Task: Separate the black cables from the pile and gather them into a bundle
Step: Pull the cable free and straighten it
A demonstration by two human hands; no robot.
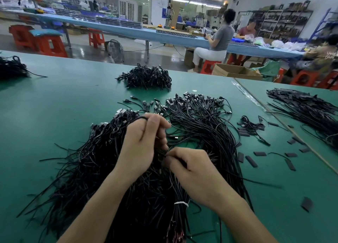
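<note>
A: Your forearms come in from the bottom edge and cross over the black cables (pixel 87 169). These lie in a broad fan on the green tabletop (pixel 54 105), plug ends pointing away from you.

B: Just under your right wrist, one tied bunch (pixel 180 213) sits in that fan, cinched by a white band (pixel 181 204).

A: Your left hand (pixel 140 142) is raised over the middle of the pile, its back toward the camera and fingers folded down. Its grip is closed round a cluster of strands, and one strand loops over the tip of your forefinger.

B: Your right hand (pixel 190 167) sits lower and nearer you, knuckles up, its fingertips meeting the left hand's. The grip there is narrow: thumb and forefinger pinch cable right where the two hands meet. How many strands, I cannot tell.

A: Farther back on the tabletop, a second heap (pixel 148 77) of coiled black cable sits well apart from your hands. Another, the left-edge heap (pixel 11 67), shows only in part.

B: To your right, short black sleeves (pixel 251 161) are scattered near the fan. Beyond a seam in the tabletop lies a further spread (pixel 307 107) of cable.
</note>
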